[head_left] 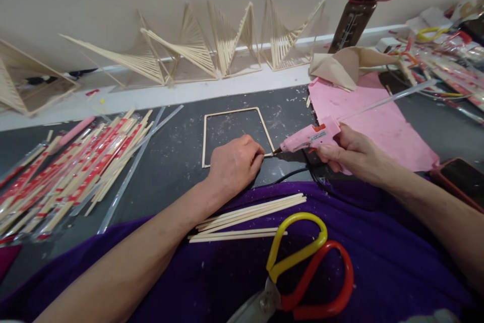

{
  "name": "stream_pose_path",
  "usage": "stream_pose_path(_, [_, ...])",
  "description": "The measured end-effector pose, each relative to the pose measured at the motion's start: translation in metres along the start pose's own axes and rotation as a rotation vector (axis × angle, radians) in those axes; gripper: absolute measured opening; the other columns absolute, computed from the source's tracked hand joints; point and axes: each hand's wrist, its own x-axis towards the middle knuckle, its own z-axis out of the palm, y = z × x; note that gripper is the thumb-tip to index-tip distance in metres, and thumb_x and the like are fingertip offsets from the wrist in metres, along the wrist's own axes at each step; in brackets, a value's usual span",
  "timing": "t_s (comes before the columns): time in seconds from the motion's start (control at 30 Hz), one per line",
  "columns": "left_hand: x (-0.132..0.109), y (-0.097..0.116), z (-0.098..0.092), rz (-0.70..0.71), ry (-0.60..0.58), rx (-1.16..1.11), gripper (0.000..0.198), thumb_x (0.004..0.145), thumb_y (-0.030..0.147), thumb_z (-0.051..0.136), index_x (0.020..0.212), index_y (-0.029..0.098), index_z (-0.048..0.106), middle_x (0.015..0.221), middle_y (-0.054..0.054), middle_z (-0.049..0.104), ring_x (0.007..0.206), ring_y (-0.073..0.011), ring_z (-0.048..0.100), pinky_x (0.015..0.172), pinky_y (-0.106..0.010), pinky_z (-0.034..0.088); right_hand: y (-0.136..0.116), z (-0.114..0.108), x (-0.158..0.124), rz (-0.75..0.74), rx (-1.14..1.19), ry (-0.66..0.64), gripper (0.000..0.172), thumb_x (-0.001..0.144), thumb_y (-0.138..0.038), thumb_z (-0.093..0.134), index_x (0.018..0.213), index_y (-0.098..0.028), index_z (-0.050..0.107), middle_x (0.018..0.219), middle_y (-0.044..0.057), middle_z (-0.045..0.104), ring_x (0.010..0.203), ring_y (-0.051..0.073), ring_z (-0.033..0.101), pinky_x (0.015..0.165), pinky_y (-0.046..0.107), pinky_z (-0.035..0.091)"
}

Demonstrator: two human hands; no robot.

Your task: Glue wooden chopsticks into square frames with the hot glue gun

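Item: stick frame [232, 111], flat on the table [170, 156]. My left hand [234, 164] has its fingers closed on the near-right corner. My right hand [348, 154] grips the glue gun [310, 136] (nozzle at that corner). Risk: hot glue reaching my fingertips, or the joint slipping.

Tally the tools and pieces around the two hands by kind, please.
Glue gun: 1, held in the right hand
Square stick frame: 1, its near corner under the left hand
Scissors: 1, on the purple cloth
Bottle: 1, by the wall
Total: 4
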Motion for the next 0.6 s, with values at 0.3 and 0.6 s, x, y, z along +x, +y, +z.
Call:
stream_pose_path(0.3, [0.0001,0.0008,-0.0004,-0.007,-0.006,-0.003,0.022,0.087,0.031,0.045,0.085,0.022,0.065,0.088,0.0,0.063,0.082,-0.0141,0.059,0.063,-0.025,0.04,0.0022,0.0012,0.001,0.014,0.008,0.024,0.026,0.083,-0.044,0.052,0.082,-0.018,0.047,0.055,-0.003,0.05,0.045,0.008,0.044,0.039,0.021,0.032])
stream_pose_path(0.6, [0.0,-0.0008,0.0006,-0.008,0.001,0.006,0.021,0.087,0.03,0.045,0.085,0.022,0.065,0.088,0.001,0.063,0.082,-0.0138,0.059,0.061,-0.025,0.04,0.0039,0.0012,0.0013,0.011,0.004,0.037,0.027,0.084,-0.044,0.051,0.081,-0.018,0.047,0.055,-0.003,0.051,0.045,0.008,0.044,0.04,0.022,0.031])
